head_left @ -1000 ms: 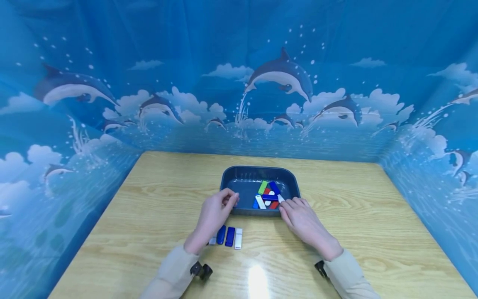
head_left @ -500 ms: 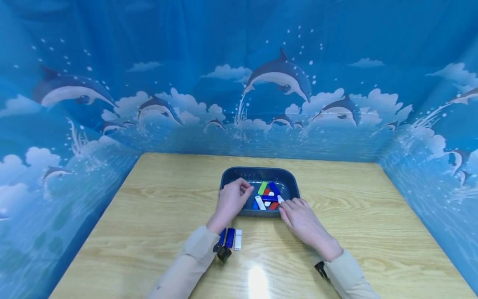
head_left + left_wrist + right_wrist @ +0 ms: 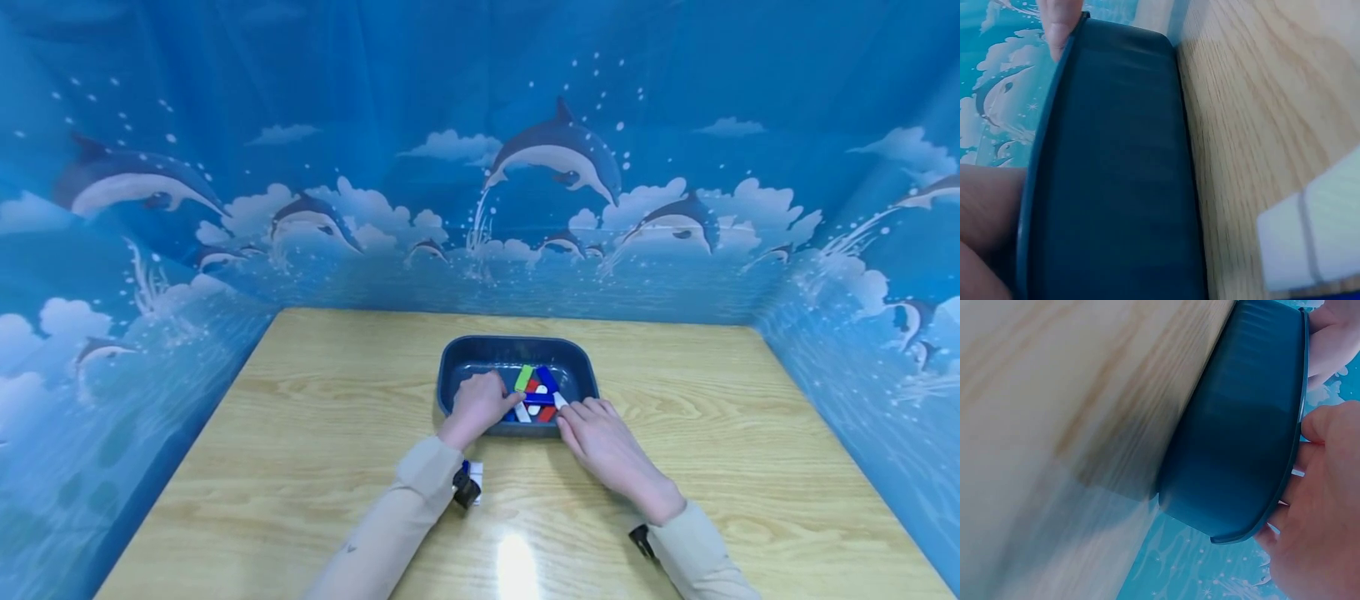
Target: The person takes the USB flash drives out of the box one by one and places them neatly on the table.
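A dark blue tray (image 3: 525, 431) holds a small heap of coloured sticks that look like capped USB flash drives. Among them are a green stick (image 3: 523, 377), a blue stick (image 3: 538, 399) lying crosswise, and red and white ones. My left hand (image 3: 480, 402) reaches over the front rim, its thumb tip right at the blue stick's left end; its other fingertips are hidden, so I cannot tell whether it pinches anything. At the front right corner my right hand (image 3: 603, 437) grips the rim, thumb outside and fingers inside. A white stick (image 3: 561, 401) shows beside its fingertips.
On the wooden table (image 3: 337, 400), in front of the tray, a white stick (image 3: 477, 483) lies beside a blue one, both partly covered by the left wrist's camera (image 3: 466, 489). A blue dolphin-print curtain (image 3: 480, 208) stands around the table's back and sides.
My left hand has moved right, from the tray's left front rim to the heap inside. Its forearm now covers most of the sticks on the table. The right hand stays at the corner.
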